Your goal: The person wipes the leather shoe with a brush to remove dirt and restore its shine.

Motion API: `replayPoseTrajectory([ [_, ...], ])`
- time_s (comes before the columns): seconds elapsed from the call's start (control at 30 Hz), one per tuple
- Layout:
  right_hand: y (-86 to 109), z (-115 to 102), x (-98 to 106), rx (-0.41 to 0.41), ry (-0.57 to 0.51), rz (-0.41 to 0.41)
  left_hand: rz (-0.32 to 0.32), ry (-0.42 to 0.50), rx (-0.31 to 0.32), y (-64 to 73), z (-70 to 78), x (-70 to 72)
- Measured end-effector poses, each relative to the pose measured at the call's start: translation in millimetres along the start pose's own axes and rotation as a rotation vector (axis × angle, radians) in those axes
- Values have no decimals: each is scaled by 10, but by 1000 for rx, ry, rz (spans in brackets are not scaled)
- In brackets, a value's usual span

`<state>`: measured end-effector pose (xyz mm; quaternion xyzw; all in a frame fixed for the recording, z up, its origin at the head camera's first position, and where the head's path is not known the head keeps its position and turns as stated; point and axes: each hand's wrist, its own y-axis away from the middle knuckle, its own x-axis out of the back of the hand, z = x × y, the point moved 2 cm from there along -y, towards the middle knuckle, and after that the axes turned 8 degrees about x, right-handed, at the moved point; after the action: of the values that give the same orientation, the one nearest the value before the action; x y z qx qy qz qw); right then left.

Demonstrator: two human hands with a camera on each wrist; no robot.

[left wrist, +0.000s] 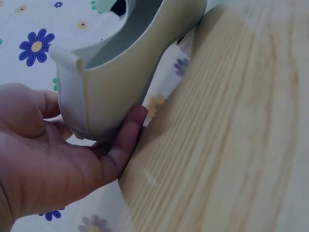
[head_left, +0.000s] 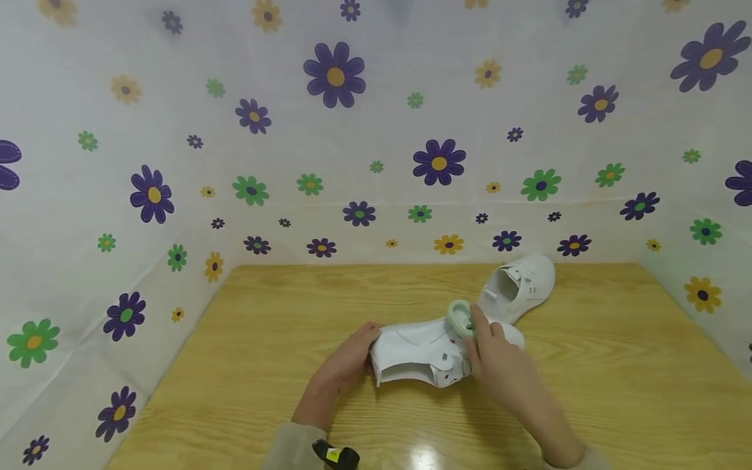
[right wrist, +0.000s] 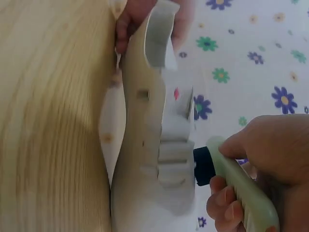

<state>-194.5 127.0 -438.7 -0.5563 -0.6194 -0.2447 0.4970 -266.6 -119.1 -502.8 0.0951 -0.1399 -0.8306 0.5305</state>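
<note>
A white shoe lies lengthwise on the table, its heel to the left and toe to the right. At the heel, my left hand holds it, with thumb and fingers around the back in the left wrist view. My right hand grips a pale green brush by its handle. Dark bristles touch or nearly touch the shoe's upper at the front straps. A second white shoe rests just behind the toe of the first.
The wooden table runs back to a white flower-printed sheet that hangs behind and along both sides. A black band with a yellow label is on my left wrist.
</note>
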Motion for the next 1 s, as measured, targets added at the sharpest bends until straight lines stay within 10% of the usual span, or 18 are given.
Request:
replayPoseTrajectory([
  [0.5, 62, -44, 3, 46, -84, -93, 95, -199, -33, 36, 10, -142],
  [0.7, 47, 3, 51, -3, 13, 10, 78, -220, -38, 21, 11, -130],
  [1.0, 36, -9, 48, 132, -12, -158, 86, -222, -22, 31, 2, -90],
])
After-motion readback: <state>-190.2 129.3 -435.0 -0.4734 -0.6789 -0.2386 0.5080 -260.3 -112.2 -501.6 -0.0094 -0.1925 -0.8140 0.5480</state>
